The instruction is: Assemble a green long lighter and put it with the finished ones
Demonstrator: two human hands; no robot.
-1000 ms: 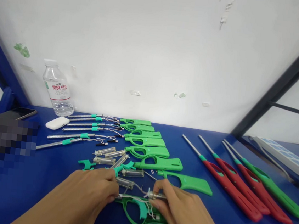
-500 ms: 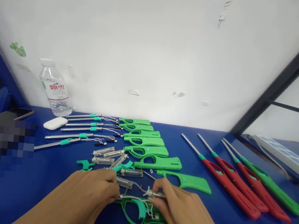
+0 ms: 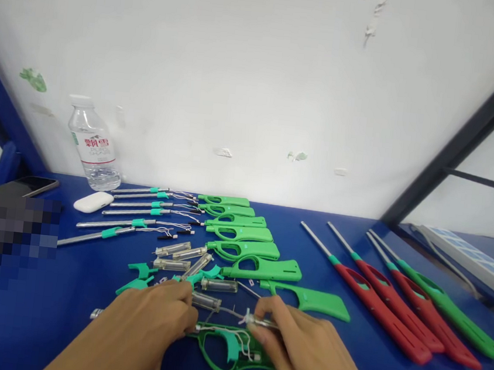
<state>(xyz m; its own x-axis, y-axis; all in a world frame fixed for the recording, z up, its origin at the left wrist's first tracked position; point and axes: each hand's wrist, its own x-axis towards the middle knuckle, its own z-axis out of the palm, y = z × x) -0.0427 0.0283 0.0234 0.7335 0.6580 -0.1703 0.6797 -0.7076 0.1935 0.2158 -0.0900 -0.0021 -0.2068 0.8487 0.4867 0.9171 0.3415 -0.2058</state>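
Observation:
In front of me lies an open green lighter shell half (image 3: 215, 369), with a teal trigger (image 3: 232, 346) and thin white wires (image 3: 245, 337) inside it. My left hand (image 3: 162, 317) is closed at the shell's left end, pinching the lighter's metal tube (image 3: 96, 313), whose tip sticks out left of my wrist. Between the thumb and fingers of my right hand (image 3: 296, 343) is a small clear fuel tank (image 3: 261, 322), held just above the shell. A thin tube runs from its valve end. My right palm hides the shell's right part.
Behind my hands lie loose fuel tanks (image 3: 219, 285), teal triggers (image 3: 136, 282), several green shells (image 3: 260, 267) and metal tubes with wires (image 3: 125, 231). Assembled red lighters (image 3: 387, 317) and a green one (image 3: 455, 307) lie right. A water bottle (image 3: 96, 151) stands by the wall.
The view has shifted slightly. The metal tube's tip now shows left of my left wrist, and the trigger sits slightly further left. Both hands keep nearly the same grip.

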